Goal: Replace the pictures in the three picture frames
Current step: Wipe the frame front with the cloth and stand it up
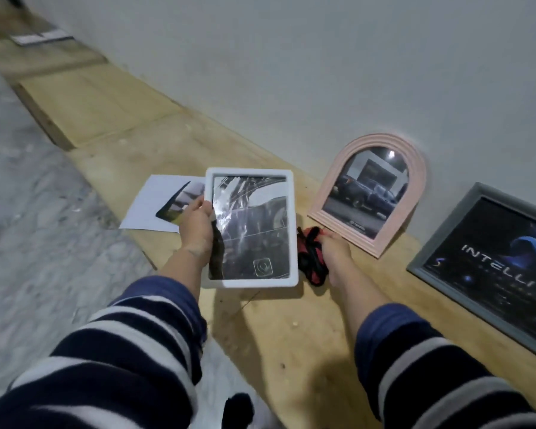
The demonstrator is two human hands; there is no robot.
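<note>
Frames come first here: your left hand (pixel 195 226) holds the white rectangular plastic picture frame (pixel 252 228) by its left edge, fingers curled round the rim, keeping it lifted and tilted toward you so the glossy glass faces the camera. Your right hand (pixel 334 253) is clenched round a bunched red-and-black cloth (pixel 311 260) just beside the frame's right edge, probably ready for wiping the glass.

Behind, a pink arched ribbed frame (pixel 370 193) leans against the pale wall (pixel 322 72), showing a dark vehicle picture; propping it there keeps it upright and out of your working space. To its right a grey rectangular frame (pixel 489 267) with a dark blue lettered poster also leans on the wall.

A loose white printed sheet (pixel 155 205) lies flat on the light wooden board (pixel 276 320) behind your left hand, near enough to reach; whether it is a removed picture or a replacement, you cannot tell.
</note>
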